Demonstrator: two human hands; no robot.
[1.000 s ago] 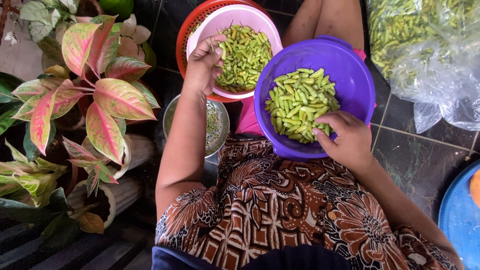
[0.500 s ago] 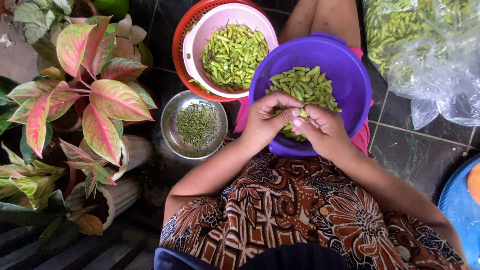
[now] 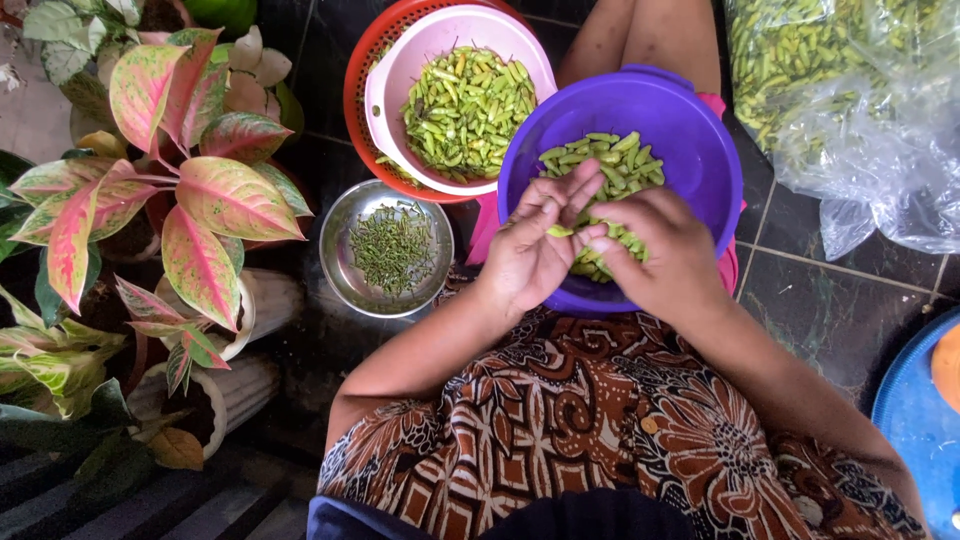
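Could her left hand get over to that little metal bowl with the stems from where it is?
Probably yes. The left hand is over the purple bowl, pinching a green chili with the right hand. The metal bowl sits just beside it, with nothing between.

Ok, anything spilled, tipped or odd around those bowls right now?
Nothing stands out. Green chillies stay inside the purple plastic bowl and pink bowl, stems sit in the small steel dish, and both hands pinch one chilli.
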